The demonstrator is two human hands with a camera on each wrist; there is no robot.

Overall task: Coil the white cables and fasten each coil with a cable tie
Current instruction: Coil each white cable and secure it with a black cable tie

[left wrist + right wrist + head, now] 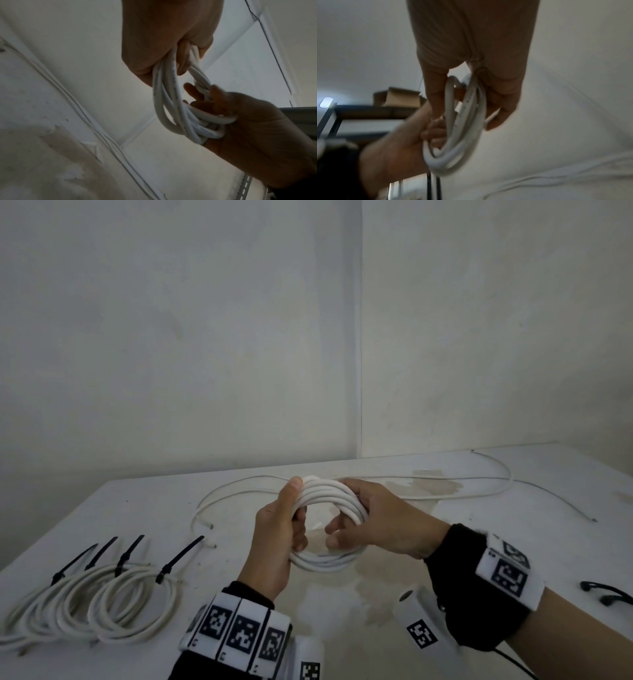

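the white cable coil (330, 494) is a thick round bundle of several smooth, glossy loops, held up just above the middle of the white table (144, 505) between both hands. the left hand (274, 539) grips its left side, thumb over the top of the loops and fingers curled through the centre; the right hand (387, 518) grips the right side, fingers wrapped around the strands from behind. in the left wrist view faint printed lettering runs along the strands, too small to read. to the near left lie the finished coils (92, 607), overlapping one another, each cinched with a black cable tie (178, 558) whose tail sticks up. loose white cables (455, 494) trail across the far side of the table, thinner-looking and partly hidden behind the hands. the coil's far strands are covered by the fingers, so its free end cannot be made out. the right wrist view is blurred. dark items (608, 594) sit at the right edge, cut off and hard to identify.
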